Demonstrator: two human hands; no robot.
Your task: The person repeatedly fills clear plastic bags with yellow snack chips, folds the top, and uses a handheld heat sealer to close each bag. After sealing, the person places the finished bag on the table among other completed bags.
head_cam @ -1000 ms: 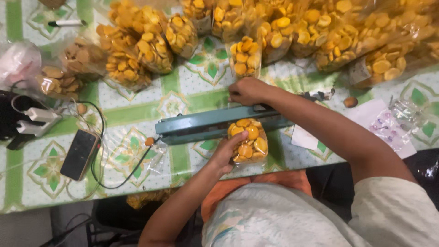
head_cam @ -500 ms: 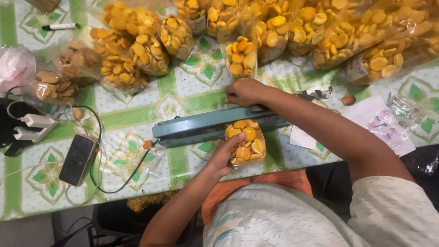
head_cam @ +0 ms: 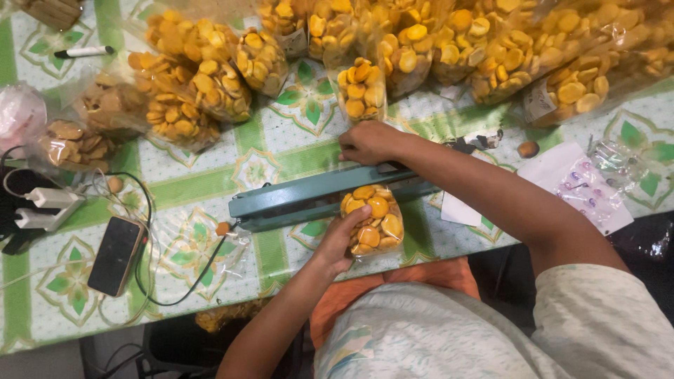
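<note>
A long grey-green heat sealer lies across the table with its bar down. My right hand presses flat on top of the bar near its middle. My left hand holds a clear bag of round yellow biscuits from the near side, with the bag's mouth tucked under the sealer bar. The bag rests on the green-patterned tablecloth.
Several filled biscuit bags are piled along the far side. Darker cookie bags lie at left, with a marker, plugs, a phone and cable. Small packets on white paper lie at right.
Both hands keep the same hold on the sealer and the bag. The view has shifted slightly, nothing else has moved.
</note>
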